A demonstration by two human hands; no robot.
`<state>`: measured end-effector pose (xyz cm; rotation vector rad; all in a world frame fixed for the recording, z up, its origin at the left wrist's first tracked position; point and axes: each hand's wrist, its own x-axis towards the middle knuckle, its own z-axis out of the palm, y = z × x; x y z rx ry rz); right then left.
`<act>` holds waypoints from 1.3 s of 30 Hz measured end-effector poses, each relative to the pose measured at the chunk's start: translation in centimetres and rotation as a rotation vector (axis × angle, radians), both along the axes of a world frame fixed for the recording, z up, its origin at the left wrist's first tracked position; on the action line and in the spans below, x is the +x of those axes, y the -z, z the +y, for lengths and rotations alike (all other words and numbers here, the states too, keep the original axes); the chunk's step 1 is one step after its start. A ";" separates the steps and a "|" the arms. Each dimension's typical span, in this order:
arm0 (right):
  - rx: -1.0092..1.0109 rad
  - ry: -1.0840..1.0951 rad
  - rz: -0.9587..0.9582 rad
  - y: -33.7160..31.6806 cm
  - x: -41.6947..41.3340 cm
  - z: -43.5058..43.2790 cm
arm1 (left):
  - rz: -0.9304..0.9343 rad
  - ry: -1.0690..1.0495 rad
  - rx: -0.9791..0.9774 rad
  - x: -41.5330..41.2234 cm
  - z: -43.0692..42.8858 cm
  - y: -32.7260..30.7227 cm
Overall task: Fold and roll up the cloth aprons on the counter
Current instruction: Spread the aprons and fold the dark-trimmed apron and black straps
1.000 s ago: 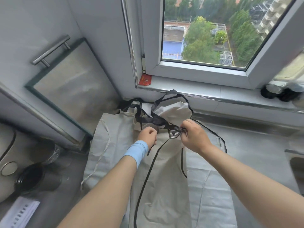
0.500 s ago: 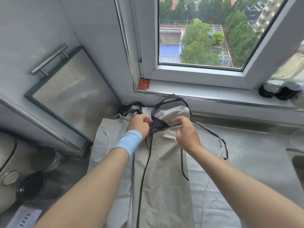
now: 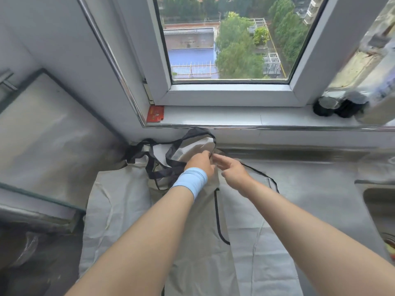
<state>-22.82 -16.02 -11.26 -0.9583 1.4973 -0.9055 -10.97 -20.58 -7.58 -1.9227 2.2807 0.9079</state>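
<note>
Cloth aprons (image 3: 192, 221) lie spread lengthwise on the grey counter (image 3: 320, 189), bibs toward the back edge under the window sill (image 3: 256, 118), hems running off the near edge of view. At least two layers overlap; exact count not clear. Dark neck straps (image 3: 162, 167) are bunched at the back edge, left of centre, one loop (image 3: 198, 133) riding up against the wall below the sill.

Change over the last second: both hands have moved from mid-bib toward the back edge. One second ago each hand pinched dark strap, held apart with the strap taut between them. Now the hands are nearly together at the top of the bib. Left hand (image 3: 202, 162), blue wristband (image 3: 190, 180) on that wrist, is closed on the thin strap at the bib's top. Right hand (image 3: 232, 170) has let go: fingers loosely extended, palm down, nothing pinched that I can see.

Judgement: the strap handling is finishing, straps being gathered onto the bib so they do not trail. No fold made yet; aprons lie flat and full length. Task is at an early stage, rolling not begun. Next step probably needs the right hand to take an apron edge.

Sink rim (image 3: 376, 184) sits at the counter's right edge, clear of the cloth.
</note>
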 end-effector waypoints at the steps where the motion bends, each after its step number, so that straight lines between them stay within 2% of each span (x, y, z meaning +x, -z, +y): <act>1: 0.008 0.024 -0.015 0.2 -0.1 0.2 | -0.001 -0.010 -0.021 -0.1 -0.2 0.0; 4: 0.063 0.094 0.053 1.6 -0.6 1.6 | -0.002 -0.050 -0.103 -0.1 -0.7 0.1; 8: 0.250 -0.010 0.051 3.4 0.2 3.7 | 0.123 -0.172 -0.105 0.4 -1.4 -0.5; 12: 0.168 0.037 0.088 3.9 0.7 4.4 | 0.300 -0.365 -0.124 1.8 -3.4 -1.6; 16: 0.152 -0.005 0.229 3.9 0.1 3.6 | 0.325 -0.413 -0.148 2.6 -3.2 -1.7; 18: 0.126 0.002 0.285 3.6 -0.2 3.1 | 0.312 -0.433 -0.273 2.7 -1.8 -1.4; 20: 0.102 0.034 0.343 3.1 0.0 3.0 | 0.273 -0.338 -0.494 3.2 0.5 -0.3; 22: 0.038 0.061 0.510 2.8 0.8 3.9 | 0.200 -0.138 -0.587 4.2 3.7 1.6; 25: -0.274 -0.038 0.936 3.5 2.3 6.6 | 0.012 0.165 -0.448 6.1 8.5 4.9; 28: -0.477 -0.418 1.085 5.8 3.9 9.6 | -0.231 0.318 -0.224 9.4 12.2 8.3; 30: -0.361 -0.739 1.136 6.8 4.4 11.2 | -0.367 0.352 -0.077 11.5 14.1 9.8; 32: -0.234 -0.865 1.189 7.4 4.5 12.4 | -0.422 0.335 0.004 12.9 15.5 10.4; 34: -0.229 -0.829 1.288 7.4 4.5 13.2 | -0.478 0.319 0.027 13.6 16.4 10.1; 36: -0.216 -0.835 1.354 7.2 4.8 13.9 | -0.513 0.312 -0.033 14.0 17.3 9.3; 39: -0.345 -0.786 1.394 6.4 5.2 15.9 | -0.373 0.348 -0.202 13.9 19.6 8.1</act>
